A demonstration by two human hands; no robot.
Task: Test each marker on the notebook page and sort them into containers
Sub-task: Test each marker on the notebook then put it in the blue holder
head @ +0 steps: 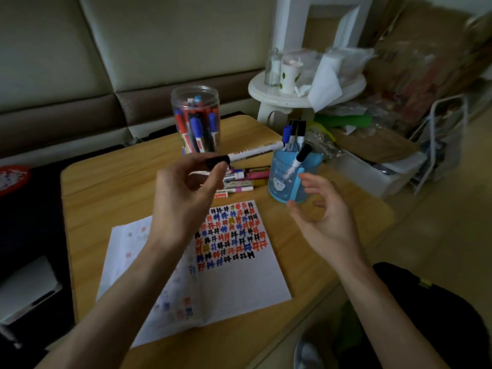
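We see the left hand (186,193) raised above a wooden table (106,187), thumb and fingertips pinching the black cap end of a white-barrelled marker (253,153), which lies nearly level and points right toward a blue cup (279,182). The cup holds several markers upright. The right hand (324,217) hovers just beside the cup, fingers loosely spread and curved, holding nothing. Below both hands lies an open notebook (239,283), its page covered with red, blue, black and yellow hash marks. Behind stand a clear jar (195,102) of markers and a row of loose markers (245,179).
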